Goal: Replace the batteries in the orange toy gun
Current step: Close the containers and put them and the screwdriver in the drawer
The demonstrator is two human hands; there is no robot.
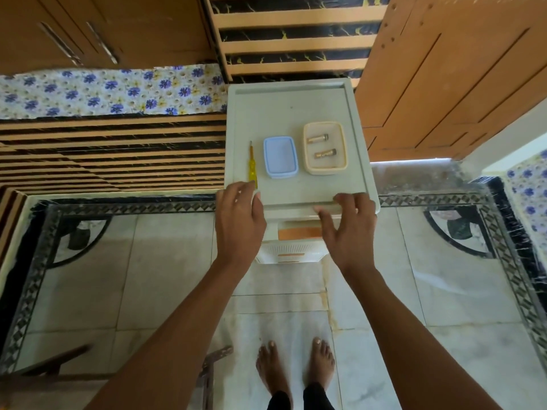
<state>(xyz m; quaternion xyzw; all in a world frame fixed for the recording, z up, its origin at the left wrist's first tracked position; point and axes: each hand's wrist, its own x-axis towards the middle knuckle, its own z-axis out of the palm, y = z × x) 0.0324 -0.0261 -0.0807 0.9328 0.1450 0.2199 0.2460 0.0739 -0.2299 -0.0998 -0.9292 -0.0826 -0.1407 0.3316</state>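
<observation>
The white cabinet top (296, 113) has a raised rim, with a wooden door (444, 84) close on its right and open marble floor (148, 276) in front. Both hands are loose and hold nothing. The left hand (239, 220) lies over the near left corner, fingertips just beside the yellow screwdriver (252, 167). The right hand (347, 229) touches the near rim with spread fingers. Two batteries (317, 138) lie in the beige tray (307, 170), beyond the right hand and beside a blue box (280, 156)

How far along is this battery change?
Barely started. Laid out: a yellow screwdriver, a blue box and two batteries in a beige tray. The left hand and right hand hold nothing, at the near edge of the cabinet top. No toy gun in view, so opening and swapping remain.
</observation>
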